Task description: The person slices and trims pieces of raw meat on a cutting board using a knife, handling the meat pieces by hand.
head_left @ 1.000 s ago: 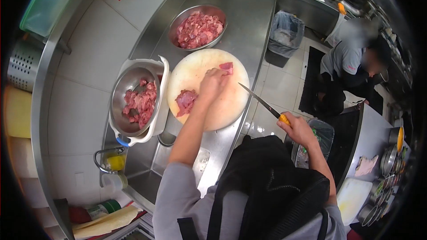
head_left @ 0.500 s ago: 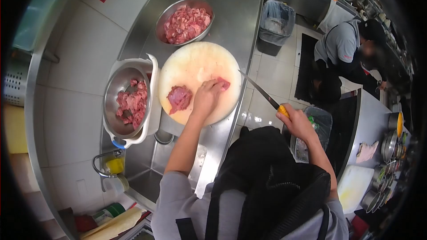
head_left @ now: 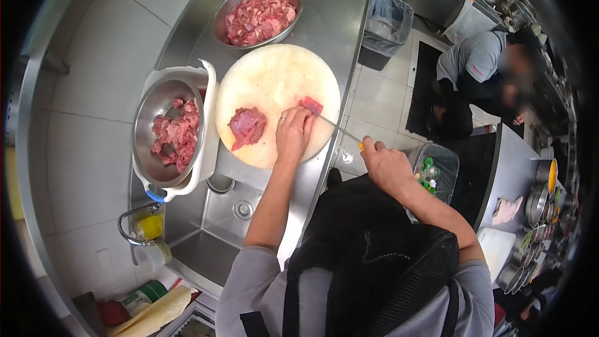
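A round, pale cutting board (head_left: 274, 75) lies on the steel counter. Near its right side, the bent fingers of my left hand (head_left: 293, 134) press against a small piece of raw meat (head_left: 311, 105). My right hand (head_left: 388, 167) is closed round the yellow handle of a knife (head_left: 341, 129), mostly covering it. The blade points up and left over the board's edge, its tip end at the meat beside my left fingertips; whether it has cut in, I cannot tell. A larger lump of raw meat (head_left: 248, 126) rests on the board, left of my left hand.
Behind the board stands a steel bowl (head_left: 218, 40) heaped with meat pieces. Another steel bowl (head_left: 146, 125) with meat sits in a white container (head_left: 208, 125) at left. A sink (head_left: 203, 249) lies nearer me. Bins (head_left: 388, 25) stand right; a co-worker (head_left: 471, 62) bends beyond.
My right hand has swung the knife left and inward, bringing the blade from beside the board to the small piece of meat. My left hand stays at that piece. The view has shifted slightly.
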